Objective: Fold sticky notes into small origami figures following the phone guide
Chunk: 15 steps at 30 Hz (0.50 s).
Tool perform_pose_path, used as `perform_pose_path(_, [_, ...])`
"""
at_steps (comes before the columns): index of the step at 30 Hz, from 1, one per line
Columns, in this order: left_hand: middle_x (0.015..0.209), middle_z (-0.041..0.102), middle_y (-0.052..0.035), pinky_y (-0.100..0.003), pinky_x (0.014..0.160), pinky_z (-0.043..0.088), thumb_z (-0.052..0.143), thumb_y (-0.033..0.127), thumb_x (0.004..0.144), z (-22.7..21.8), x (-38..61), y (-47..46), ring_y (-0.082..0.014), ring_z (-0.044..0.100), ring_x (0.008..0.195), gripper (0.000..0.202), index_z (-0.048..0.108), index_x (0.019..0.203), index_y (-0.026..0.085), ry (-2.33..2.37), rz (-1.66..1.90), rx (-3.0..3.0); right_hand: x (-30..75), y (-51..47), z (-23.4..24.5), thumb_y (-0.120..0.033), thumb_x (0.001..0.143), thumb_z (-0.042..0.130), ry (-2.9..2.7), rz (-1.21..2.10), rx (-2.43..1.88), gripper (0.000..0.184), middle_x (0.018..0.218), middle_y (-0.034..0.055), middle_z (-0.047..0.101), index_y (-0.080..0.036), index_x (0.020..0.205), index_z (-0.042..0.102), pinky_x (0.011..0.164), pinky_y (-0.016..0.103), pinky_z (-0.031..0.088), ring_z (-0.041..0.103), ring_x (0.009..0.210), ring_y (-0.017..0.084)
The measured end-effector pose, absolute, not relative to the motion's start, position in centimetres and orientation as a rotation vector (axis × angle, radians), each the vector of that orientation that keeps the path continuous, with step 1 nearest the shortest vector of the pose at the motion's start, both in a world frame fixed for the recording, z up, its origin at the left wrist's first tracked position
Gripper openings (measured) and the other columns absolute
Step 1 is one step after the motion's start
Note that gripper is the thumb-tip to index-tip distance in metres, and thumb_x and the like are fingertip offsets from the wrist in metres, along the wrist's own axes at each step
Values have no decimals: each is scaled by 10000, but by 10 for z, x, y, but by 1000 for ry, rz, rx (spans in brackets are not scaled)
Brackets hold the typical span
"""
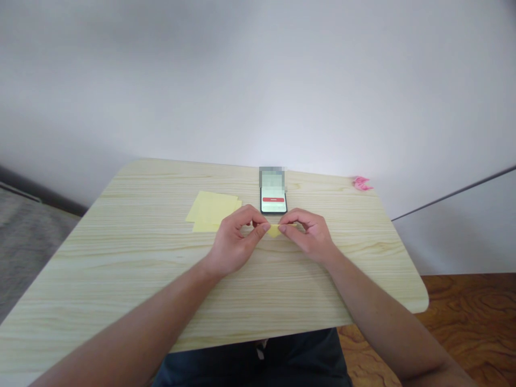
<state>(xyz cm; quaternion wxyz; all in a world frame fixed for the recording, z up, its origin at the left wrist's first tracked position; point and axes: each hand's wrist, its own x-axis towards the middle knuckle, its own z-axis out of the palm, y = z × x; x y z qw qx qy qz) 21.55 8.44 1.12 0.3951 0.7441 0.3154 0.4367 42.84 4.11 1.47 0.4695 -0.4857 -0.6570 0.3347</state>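
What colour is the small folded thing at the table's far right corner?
Pink. The folded paper piece shows only in the head view, small, by the wall.

Your table [161, 279] is pale wood-grain laminate, smooth and matt; the yellow sheets [212, 210] and folded piece [274, 230] are thin matt paper; your phone [273, 198] shows glossy glass; the floor [475, 317] is polished wood.

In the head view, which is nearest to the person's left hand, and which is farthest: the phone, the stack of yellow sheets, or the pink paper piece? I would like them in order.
Measured from the left hand:
1. Stack of yellow sheets: just beyond the hand, slightly to its left.
2. Phone: ahead and to the right, at the table's middle; close to the sheets in distance, so this ranking is narrow.
3. Pink paper piece: far right, at the table's back edge.
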Motion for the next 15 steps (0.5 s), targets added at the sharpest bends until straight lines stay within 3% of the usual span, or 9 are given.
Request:
perform_pose_path(8, [808,649,-30,-327,716,476,649,317,956,6,217,83,-174,594,777,181,669,817,203,836,1042,1941,427,42,17,-311,901,732,-1656,858,-1189,85,844,23,726,-232,875,749,781,338,519,666,809,182])
perform_pose_path(15, [840,656,-30,-335,745,480,712,290,912,10,218,83,-175,601,808,87,700,871,214,822,1067,1907,430,42,14,-335,889,757,-1565,903,-1151,91,850,28,730,-244,878,765,799,357,530,665,825,194])
